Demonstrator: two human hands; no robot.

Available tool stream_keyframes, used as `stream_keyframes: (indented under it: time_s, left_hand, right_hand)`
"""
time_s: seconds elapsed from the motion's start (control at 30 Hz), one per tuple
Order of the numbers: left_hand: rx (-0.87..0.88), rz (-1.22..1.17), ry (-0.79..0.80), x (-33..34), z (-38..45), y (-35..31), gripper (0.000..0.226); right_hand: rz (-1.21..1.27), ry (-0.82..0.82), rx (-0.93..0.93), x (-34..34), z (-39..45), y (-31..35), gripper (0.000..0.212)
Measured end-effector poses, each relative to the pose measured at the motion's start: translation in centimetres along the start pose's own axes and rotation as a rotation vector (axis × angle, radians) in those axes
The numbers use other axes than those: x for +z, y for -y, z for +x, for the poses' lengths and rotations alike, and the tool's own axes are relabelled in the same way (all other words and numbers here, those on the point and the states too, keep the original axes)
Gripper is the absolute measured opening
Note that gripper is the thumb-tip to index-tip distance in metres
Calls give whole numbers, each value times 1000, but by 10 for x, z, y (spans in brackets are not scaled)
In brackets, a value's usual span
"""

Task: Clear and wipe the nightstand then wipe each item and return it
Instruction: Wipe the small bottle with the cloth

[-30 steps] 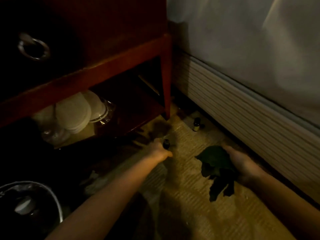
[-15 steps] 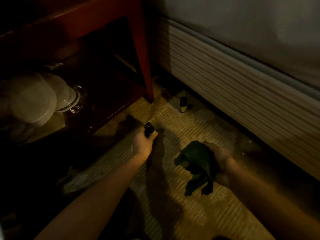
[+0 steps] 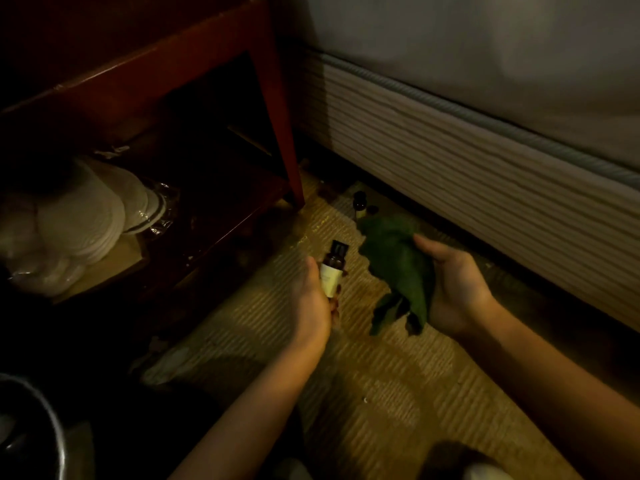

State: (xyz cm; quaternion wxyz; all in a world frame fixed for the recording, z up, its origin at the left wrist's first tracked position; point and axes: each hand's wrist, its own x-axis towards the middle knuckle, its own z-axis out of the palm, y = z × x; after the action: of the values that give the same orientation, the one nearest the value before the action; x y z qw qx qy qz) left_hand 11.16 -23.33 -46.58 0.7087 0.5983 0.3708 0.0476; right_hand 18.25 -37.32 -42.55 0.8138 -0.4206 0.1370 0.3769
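The left hand [image 3: 311, 306] had lifted a small amber dropper bottle [image 3: 331, 271] off the rug, gripping it; the right hand [image 3: 457, 292] held a green cloth [image 3: 398, 265] close beside, ready to wipe.

Head view, single camera, worn on the person's head: looks forward and steeply down from above and behind both forearms, which enter from the lower edge. Near range; the left hand [image 3: 313, 299] and right hand [image 3: 457, 289] sit close to frame centre above the woven floor mat [image 3: 381, 393]. Frame takes in the nightstand [image 3: 280, 133] leg and lower shelf at upper left, the bed [image 3: 485, 174] side across upper right. Wide-angle, dim light; no second view.
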Motion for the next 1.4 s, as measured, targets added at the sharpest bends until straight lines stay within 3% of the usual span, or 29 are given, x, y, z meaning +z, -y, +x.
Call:
stream_keyframes:
  time_s: [0.07,0.1,0.2,0.23,0.3,0.4,0.5,0.57,0.63,0.7,0.8,0.87,0.93,1.0,1.07,1.17,1.23,1.33,1.4]
  left_hand:
    - [13,133,24,5,-18,-4,40]
    - [71,167,32,8,-27,-7,38]
    - [205,143,26,11,-45,-18,38]
    - [249,167,9,9,-47,-20,39]
    - [384,301,-20,3,-53,-22,40]
    - [684,643,2,-8,-58,-17,43]
    - [839,870,67,-16,-64,-17,52]
    - [751,770,66,-14,-73,-27,48]
    - [543,663,36,-10,-79,-47,45]
    - [353,614,91,-11,-79,-65,38]
    - [151,655,290,-16,-77,-84,27]
    - [-56,623,447,-18,-79,-92,34]
    - [-115,613,506,-18,-78,-97,39]
    - [-9,683,377,-11,-81,-101,30]
    - [216,731,183,-4,-86,-100,29]
    - [822,1043,-23,-2,-94,-85,52]
    - [1085,1211,-72,-6,-94,-79,54]
    - [1162,1079,-75,-13,-85,-69,51]
    - [934,686,-35,-15,-80,-68,50]
  right_hand:
    - [-163,78,-113,13,-10,-2,31]
    - [-375,94,-198,20,-16,-7,23]
    - [-1343,36,-689,26,-29,-27,18]
    - [-1545,-9,-833,25,-32,-31,21]
    - [-1675,-48,-930,32,-40,-34,21]
    - [-1755,-86,-850,39,-46,-32,22]
    - [-1720,-46,-586,40,-45,-22,31]
    - [-1426,-25,-553,40,-47,-20,32]
    - [-1091,-93,-640,42,-50,-28,32]
    - [-935,-85,-788,40,-54,-38,30]
    - [-871,68,-984,35,-63,-44,29]
    - [-891,127,-1087,31,-67,-39,34]
    - [-904,163,-1099,31,-66,-33,40]
    - [-790,125,-996,37,-63,-26,43]
    - [-780,-4,-876,47,-60,-16,36]
    - [-1275,-175,-480,63,-61,6,31]
    - [-1402,-192,-305,71,-65,19,35]
    - [-1133,-253,-242,75,-71,28,32]
    - [-803,-229,-193,72,-67,28,26]
